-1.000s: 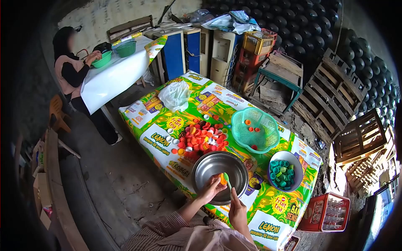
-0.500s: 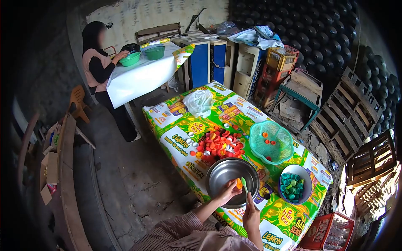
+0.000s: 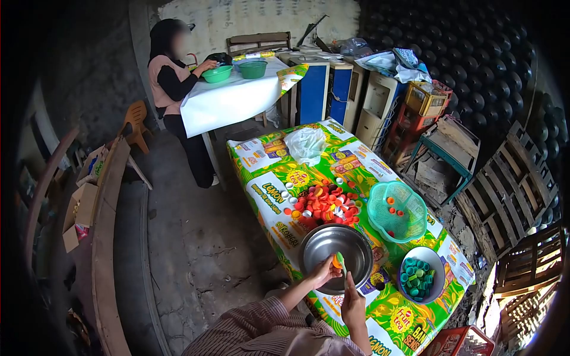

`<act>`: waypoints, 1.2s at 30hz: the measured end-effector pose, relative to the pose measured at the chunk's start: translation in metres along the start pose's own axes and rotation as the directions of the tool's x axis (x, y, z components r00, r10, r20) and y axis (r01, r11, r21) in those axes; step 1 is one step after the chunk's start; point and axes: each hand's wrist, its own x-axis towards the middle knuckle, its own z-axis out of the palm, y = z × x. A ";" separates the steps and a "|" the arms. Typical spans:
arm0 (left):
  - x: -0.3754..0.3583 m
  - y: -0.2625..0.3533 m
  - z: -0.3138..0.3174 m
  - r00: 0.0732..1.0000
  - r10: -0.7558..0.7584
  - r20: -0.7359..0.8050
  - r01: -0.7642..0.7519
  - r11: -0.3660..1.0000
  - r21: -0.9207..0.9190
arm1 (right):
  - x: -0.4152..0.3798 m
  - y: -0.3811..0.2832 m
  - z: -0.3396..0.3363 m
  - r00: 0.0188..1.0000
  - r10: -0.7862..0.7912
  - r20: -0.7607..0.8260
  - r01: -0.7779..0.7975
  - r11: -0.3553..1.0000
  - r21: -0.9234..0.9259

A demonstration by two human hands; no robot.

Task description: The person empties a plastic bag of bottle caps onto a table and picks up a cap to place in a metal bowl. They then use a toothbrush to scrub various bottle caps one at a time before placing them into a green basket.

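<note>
Over the metal bowl (image 3: 309,246), my left hand (image 3: 323,273) pinches an orange cap (image 3: 336,262). My right hand (image 3: 352,301) grips a slim brush-like tool with a light green head (image 3: 340,258), which touches the cap. Beyond the bowl lies a pile of red caps (image 3: 326,203) with some white and orange ones. To the right, a green plastic basket (image 3: 380,207) holds a few orange-red caps. Nearer on that side, a white bowl (image 3: 438,276) contains several green and teal caps.
A crumpled white plastic bag (image 3: 306,145) lies on the patterned tablecloth (image 3: 261,196). Across the room, a person (image 3: 172,89) stands at another table (image 3: 231,101) with green basins (image 3: 253,69). Crates (image 3: 424,101) and wooden pallets (image 3: 504,172) stand at the right.
The camera view has shifted, so the surroundings appear farther right. Both hands remain at the bowl, with the tool's head still against the orange cap.
</note>
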 end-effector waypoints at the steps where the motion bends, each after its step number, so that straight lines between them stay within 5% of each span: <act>1: 0.002 -0.001 -0.004 1.000 0.016 0.021 -0.016 1.000 0.015 | -0.002 0.000 0.001 0.997 -0.050 0.059 0.047 0.998 0.044; 5: -0.001 -0.006 -0.003 0.998 0.058 -0.032 -0.055 0.994 0.090 | 0.002 -0.006 -0.014 0.994 0.105 0.036 -0.100 0.987 -0.123; 10: -0.005 -0.003 0.002 0.989 0.105 -0.100 -0.096 0.992 0.087 | -0.007 -0.001 -0.010 0.993 -0.101 0.063 0.103 0.994 -0.032; 13: -0.007 -0.010 0.001 0.978 0.182 -0.106 -0.161 0.970 0.180 | -0.004 -0.005 -0.021 0.996 0.083 0.028 -0.079 0.989 -0.126; 17: 0.000 -0.012 -0.007 0.984 0.172 -0.051 -0.165 0.980 0.115 | -0.008 0.000 -0.015 0.992 -0.080 0.102 0.082 0.997 -0.012; 22: -0.005 -0.010 0.000 0.978 0.203 -0.050 -0.192 0.965 0.177 | -0.002 0.000 -0.020 0.999 -0.003 -0.037 0.000 0.997 -0.078; 25: -0.002 -0.008 0.002 0.976 0.216 -0.031 -0.206 0.958 0.199 | -0.009 0.004 -0.016 0.996 -0.047 0.075 0.050 0.998 -0.031; 31: -0.005 -0.009 0.007 0.984 0.172 -0.049 -0.164 0.977 0.136 | -0.010 0.007 -0.023 0.998 0.059 -0.021 -0.060 0.993 -0.102; 33: -0.006 -0.004 0.012 0.977 0.189 -0.099 -0.170 0.970 0.171 | -0.017 0.006 -0.021 0.996 0.007 0.088 -0.004 0.999 -0.036; 36: -0.008 -0.012 0.015 0.971 0.240 0.009 -0.234 0.935 0.266 | -0.015 0.011 -0.019 0.999 0.035 -0.026 -0.035 0.999 -0.017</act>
